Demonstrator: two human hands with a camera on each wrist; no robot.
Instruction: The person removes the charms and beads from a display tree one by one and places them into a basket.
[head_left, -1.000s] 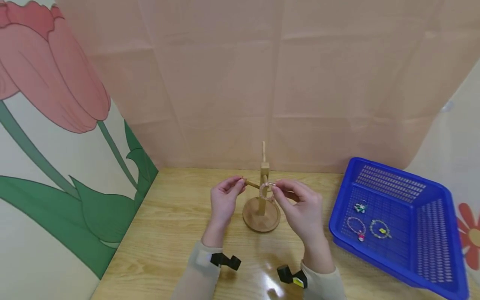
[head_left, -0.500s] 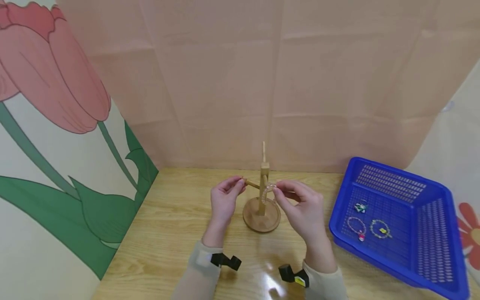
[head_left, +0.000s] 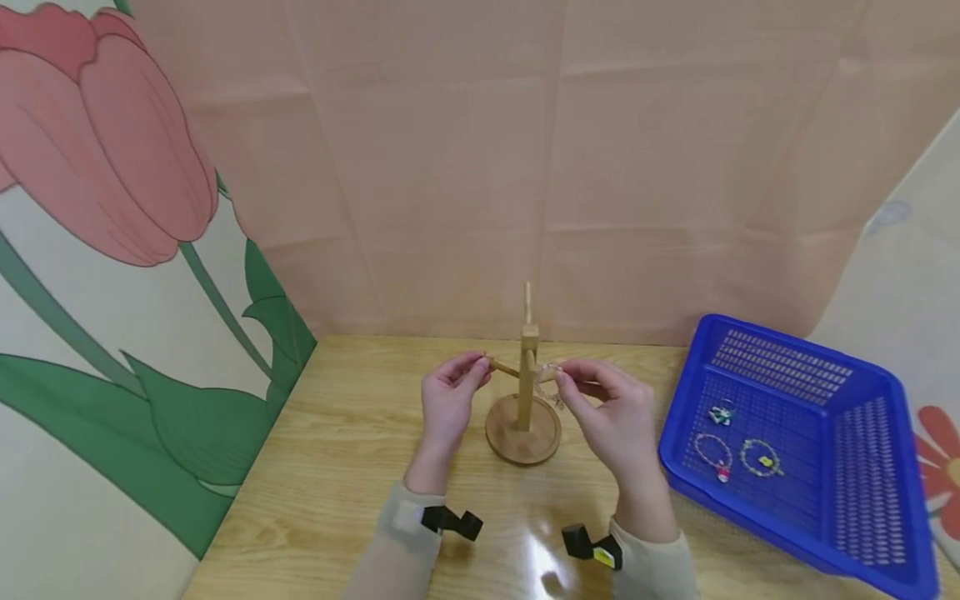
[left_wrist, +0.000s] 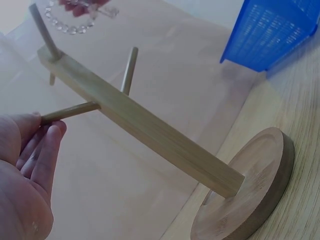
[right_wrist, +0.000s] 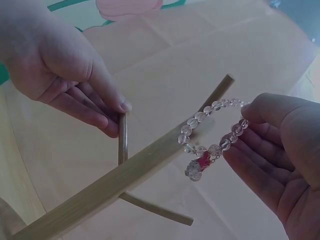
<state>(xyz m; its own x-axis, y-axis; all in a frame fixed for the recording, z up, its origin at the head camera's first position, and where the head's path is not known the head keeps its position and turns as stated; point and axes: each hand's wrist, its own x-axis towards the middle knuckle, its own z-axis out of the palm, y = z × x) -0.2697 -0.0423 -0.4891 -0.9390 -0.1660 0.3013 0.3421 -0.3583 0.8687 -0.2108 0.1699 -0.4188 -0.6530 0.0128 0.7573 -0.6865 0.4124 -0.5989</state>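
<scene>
A wooden stand (head_left: pixel 527 392) with several thin pegs and a round base (left_wrist: pixel 272 150) stands upright on the table. My left hand (head_left: pixel 448 400) pinches the end of one peg (left_wrist: pixel 70 113) between thumb and fingers. My right hand (head_left: pixel 609 417) pinches a bracelet (right_wrist: pixel 193 123) of clear, pinkish beads at its edge. From the bracelet hang a red charm (right_wrist: pixel 204 160) and a clear charm (right_wrist: pixel 193 171). In the right wrist view the loop overlaps an upper peg (right_wrist: pixel 220 91); the left wrist view has the bracelet beyond the stand's top.
A blue plastic basket (head_left: pixel 780 521) stands at the right of the table. Inside lie a pink bracelet (head_left: pixel 712 451), a yellow-green bracelet (head_left: pixel 761 458) and a small green-and-white piece (head_left: pixel 722 413). A pinkish cloth (head_left: pixel 420 208) hangs behind the table.
My right hand has shifted slightly right with the bracelet, which no longer overlaps the post in the head view. The left hand has kept its place on the peg.
</scene>
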